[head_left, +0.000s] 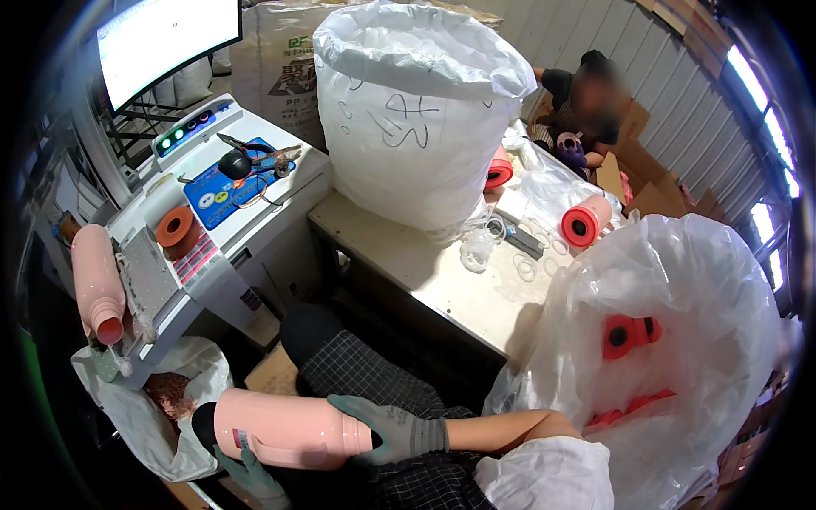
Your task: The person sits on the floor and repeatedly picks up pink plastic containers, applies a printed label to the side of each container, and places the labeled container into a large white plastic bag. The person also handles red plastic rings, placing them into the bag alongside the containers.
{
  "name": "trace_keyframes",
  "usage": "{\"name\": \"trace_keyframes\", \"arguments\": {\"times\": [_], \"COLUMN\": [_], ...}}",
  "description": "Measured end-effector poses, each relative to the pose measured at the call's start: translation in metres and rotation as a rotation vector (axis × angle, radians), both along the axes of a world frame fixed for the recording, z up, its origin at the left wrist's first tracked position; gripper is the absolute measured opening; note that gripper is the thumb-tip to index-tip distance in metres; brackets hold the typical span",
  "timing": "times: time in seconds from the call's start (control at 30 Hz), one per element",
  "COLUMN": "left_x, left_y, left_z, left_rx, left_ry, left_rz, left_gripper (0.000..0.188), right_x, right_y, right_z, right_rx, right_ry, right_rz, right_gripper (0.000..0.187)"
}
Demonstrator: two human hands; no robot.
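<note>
Across my lap lies a pink thermos flask (285, 425) with a side handle, held level between both gloved hands. My right hand (391, 429), in a grey-green glove, wraps around its right end, beside a dark end face. Below the left part of the flask, my left hand (255, 476) grips it near the handle; some of its fingers are hidden. A black piece (204, 425) shows at the flask's left end. Another pink flask (98, 280) leans at the left side of the white machine (289, 183), its open neck pointing down.
A tall white sack (408, 153) stands on the worktable (399, 263). Pink parts with red ends (582, 221) and white rings (525, 268) lie there. At right a clear plastic bag (680, 280) holds red pieces. A white bag (191, 442) sits at left. A co-worker (582, 110) sits behind.
</note>
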State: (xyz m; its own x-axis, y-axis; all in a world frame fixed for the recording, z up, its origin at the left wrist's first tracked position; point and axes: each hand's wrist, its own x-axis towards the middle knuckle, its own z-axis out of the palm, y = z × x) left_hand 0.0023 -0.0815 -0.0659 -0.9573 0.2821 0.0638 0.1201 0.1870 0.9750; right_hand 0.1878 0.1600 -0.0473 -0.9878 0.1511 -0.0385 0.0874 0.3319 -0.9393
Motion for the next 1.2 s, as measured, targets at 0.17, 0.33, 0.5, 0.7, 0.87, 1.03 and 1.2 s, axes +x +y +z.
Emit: {"name": "trace_keyframes", "arguments": {"times": [0.17, 0.33, 0.5, 0.7, 0.87, 1.03, 1.2], "left_x": [-0.002, 0.016, 0.006, -0.013, -0.040, -0.048, -0.040], "left_y": [0.003, 0.024, 0.013, -0.017, -0.065, -0.066, -0.056], "left_z": [-0.011, 0.027, -0.006, -0.053, -0.105, -0.140, -0.118], "left_rx": [0.011, 0.151, 0.112, 0.047, -0.072, -0.158, -0.165], "left_ry": [0.110, 0.053, 0.070, 0.035, -0.061, 0.013, 0.057], "left_rz": [0.050, 0.037, 0.066, 0.041, -0.030, -0.034, -0.006], "left_gripper": [0.059, 0.056, 0.057, 0.058, 0.060, 0.057, 0.054], "right_x": [-0.006, -0.007, -0.001, -0.003, -0.011, -0.002, -0.012], "right_y": [0.002, -0.003, -0.004, -0.004, -0.003, 0.010, 0.005], "right_z": [0.002, -0.001, -0.011, -0.001, 0.007, 0.007, 0.007], "right_rx": [0.074, 0.059, 0.148, 0.161, 0.168, 0.126, 0.184], "right_ry": [0.034, 0.087, 0.179, 0.208, 0.265, 0.180, 0.187], "right_rz": [-0.019, -0.026, -0.044, -0.029, 0.075, 0.097, 0.067], "right_gripper": [0.113, 0.109, 0.107, 0.109, 0.113, 0.117, 0.113]}}
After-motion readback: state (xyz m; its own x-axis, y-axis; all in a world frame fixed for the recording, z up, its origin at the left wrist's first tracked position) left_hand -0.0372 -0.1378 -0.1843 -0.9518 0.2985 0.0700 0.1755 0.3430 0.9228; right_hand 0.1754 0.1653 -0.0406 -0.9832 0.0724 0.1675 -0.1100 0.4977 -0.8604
